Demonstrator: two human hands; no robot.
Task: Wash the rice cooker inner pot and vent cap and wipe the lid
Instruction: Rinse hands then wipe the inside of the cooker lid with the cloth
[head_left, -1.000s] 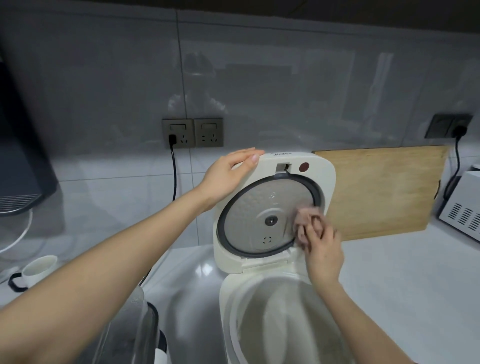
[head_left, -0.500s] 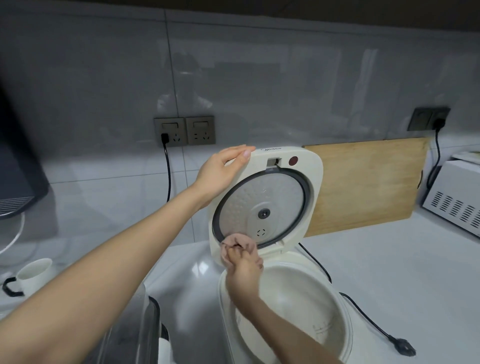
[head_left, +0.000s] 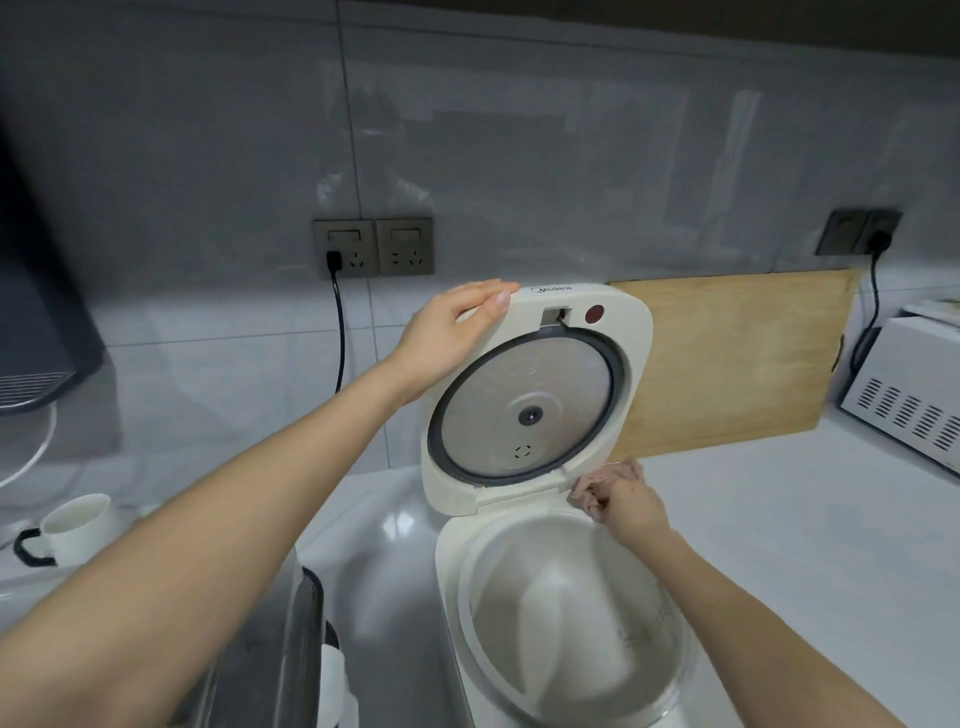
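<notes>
Cloth (head_left: 587, 499) and right hand (head_left: 628, 504) have crossed the bottom edge of the lid (head_left: 631, 332). Half a second ago they were at its lower left corner; now they sit at its lower right corner, by the hinge strip and just left of the board (head_left: 727, 364). A second ago they were rubbing the right rim of the plate (head_left: 524, 384). The right hand's fingers are bunched round the pinkish cloth and press it to that corner.

The left hand (head_left: 452, 332) has stayed put. It grips the lid's top left corner, thumb on the face, and keeps the lid upright.

The pot (head_left: 571, 613) sits in the cooker (head_left: 448, 597), near and below the lid, with nothing visible inside. I cannot pick out the vent cap.

With the plate rim and lower seam passed over, the lid wipe is probably near its end. The cream frame above may still need a pass.
</notes>
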